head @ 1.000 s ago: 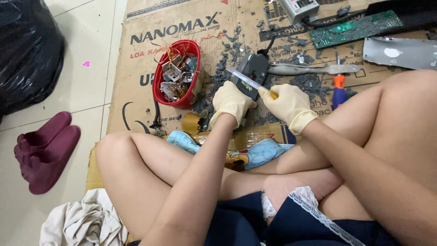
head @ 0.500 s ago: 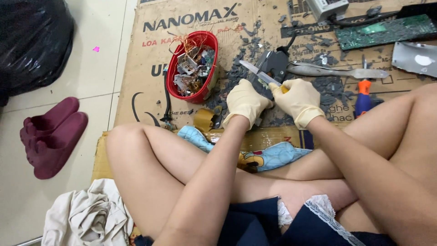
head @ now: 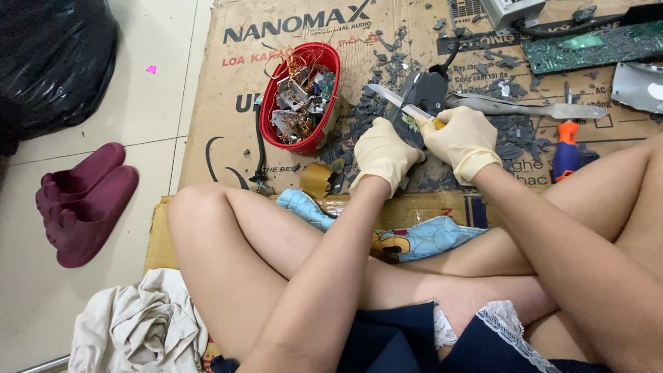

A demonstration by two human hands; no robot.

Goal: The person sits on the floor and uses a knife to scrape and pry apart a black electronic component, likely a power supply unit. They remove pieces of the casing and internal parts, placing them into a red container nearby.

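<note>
Cross-legged on cardboard, my gloved right hand (head: 461, 138) grips a knife (head: 395, 101), blade angled far-left across the black plastic casing (head: 426, 93) my left hand (head: 384, 156) pins down. A slip could drive steel toward those left fingers or the red bowl (head: 324, 133).

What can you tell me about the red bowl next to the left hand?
The red bowl is a round plastic-looking tub with a glossy rim, standing upright on the flattened cardboard sheet, apart from the gloved left hand. It is heaped with scrap: tangled copper wire, small metal transformer parts and circuit bits. Grey plastic shards lie beside it. No hand touches it.
</note>
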